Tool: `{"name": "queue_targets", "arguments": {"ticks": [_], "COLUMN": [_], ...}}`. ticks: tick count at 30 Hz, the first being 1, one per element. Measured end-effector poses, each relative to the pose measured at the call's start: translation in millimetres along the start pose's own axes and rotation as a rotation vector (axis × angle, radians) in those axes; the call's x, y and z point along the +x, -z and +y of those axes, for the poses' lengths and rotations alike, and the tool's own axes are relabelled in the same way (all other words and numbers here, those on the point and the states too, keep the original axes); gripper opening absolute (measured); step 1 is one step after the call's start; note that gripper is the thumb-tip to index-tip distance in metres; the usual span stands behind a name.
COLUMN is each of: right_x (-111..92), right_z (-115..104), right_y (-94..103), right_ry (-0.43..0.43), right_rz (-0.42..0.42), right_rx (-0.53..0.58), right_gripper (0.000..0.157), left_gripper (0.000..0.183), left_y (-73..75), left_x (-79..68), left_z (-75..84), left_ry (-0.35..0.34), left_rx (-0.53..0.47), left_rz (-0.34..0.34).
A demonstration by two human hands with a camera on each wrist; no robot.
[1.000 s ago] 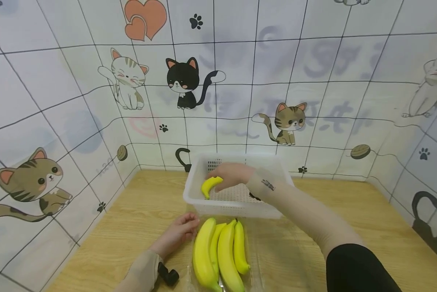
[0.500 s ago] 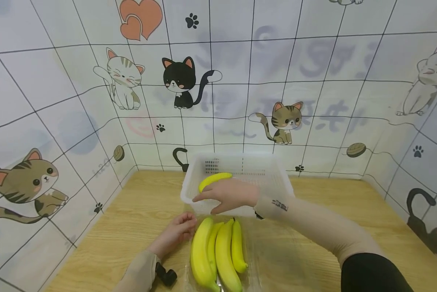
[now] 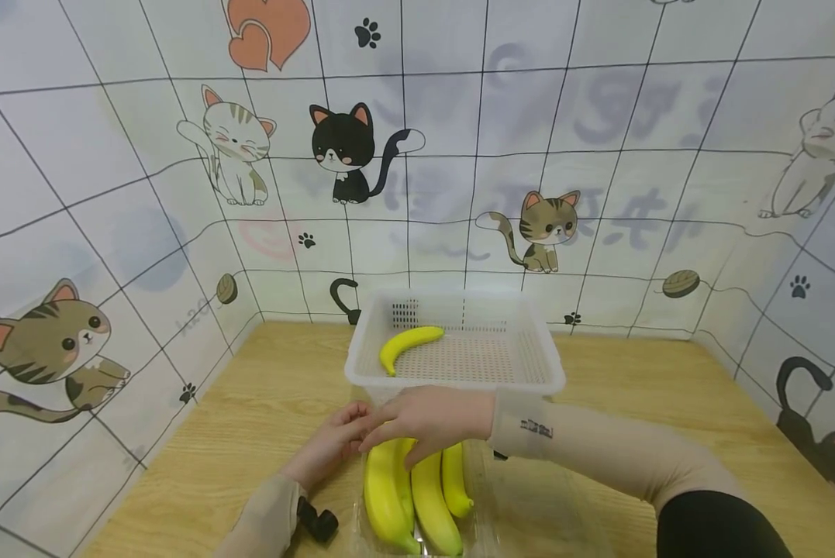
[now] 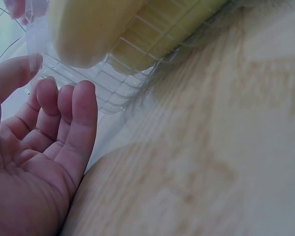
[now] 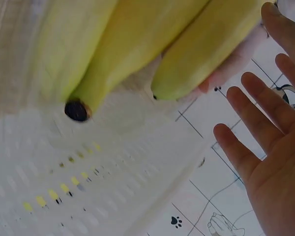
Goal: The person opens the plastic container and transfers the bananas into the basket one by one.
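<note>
Several yellow bananas lie side by side in a clear plastic box at the front of the table. My left hand pinches the box's far left rim between thumb and curled fingers, as the left wrist view shows. Over the far ends of the bananas hovers my right hand, its fingers spread and holding nothing. It hides the box's far edge in the head view. Behind the box stands a white perforated plastic basket, with one smaller banana lying at its left side.
Both things stand on a wooden tabletop. Walls covered in cat-patterned sheeting close off the back and both sides, with the basket near the back one. A black device is strapped to the left wrist.
The right hand has let go of the small banana in the basket, then come back over the rim toward the bananas in the clear box. The left hand stays at the box's corner.
</note>
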State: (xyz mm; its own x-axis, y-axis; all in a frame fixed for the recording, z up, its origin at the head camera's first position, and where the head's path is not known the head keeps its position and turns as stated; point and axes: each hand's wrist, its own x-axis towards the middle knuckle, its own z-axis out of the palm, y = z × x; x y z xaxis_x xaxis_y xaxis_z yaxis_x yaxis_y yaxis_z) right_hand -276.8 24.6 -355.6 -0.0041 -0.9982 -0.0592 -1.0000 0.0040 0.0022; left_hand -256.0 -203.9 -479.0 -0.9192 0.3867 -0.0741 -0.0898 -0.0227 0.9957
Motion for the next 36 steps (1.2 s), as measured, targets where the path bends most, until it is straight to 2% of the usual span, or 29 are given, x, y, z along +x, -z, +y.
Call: {"name": "queue_targets", "arguments": {"ticks": [3, 13, 18, 29, 36], "right_x": [0.4, 2.8, 2.7, 2.0, 0.3], "right_z": [-3.5, -7.5, -9.2, -8.8, -9.4], "right_y": [-6.0, -26.6, -31.1, -39.2, -41.0], "right_ry": [0.019, 0.067, 0.06, 0.089, 0.077], "right_rz": [-0.009, 0.039, 0.037, 0.104, 0.13], "right_rx": [-0.028, -0.029, -0.061, -0.145, -0.185], "right_gripper": [0.064, 0.062, 0.061, 0.06, 0.057], "left_gripper": [0.024, 0.021, 0.019, 0.022, 0.021], "left_y": [-0.6, -1.5, -2.3, -2.8, -2.8], "left_x": [-0.1, -0.9, -0.6, -0.2, 0.2], "left_z": [0.5, -0.3, 0.8, 0.2, -0.1], "left_ry": [-0.003, 0.009, 0.008, 0.023, 0.018], "left_rx": [0.001, -0.007, -0.003, -0.002, -0.008], "left_rz": [0.0, 0.014, 0.016, 0.024, 0.022]}}
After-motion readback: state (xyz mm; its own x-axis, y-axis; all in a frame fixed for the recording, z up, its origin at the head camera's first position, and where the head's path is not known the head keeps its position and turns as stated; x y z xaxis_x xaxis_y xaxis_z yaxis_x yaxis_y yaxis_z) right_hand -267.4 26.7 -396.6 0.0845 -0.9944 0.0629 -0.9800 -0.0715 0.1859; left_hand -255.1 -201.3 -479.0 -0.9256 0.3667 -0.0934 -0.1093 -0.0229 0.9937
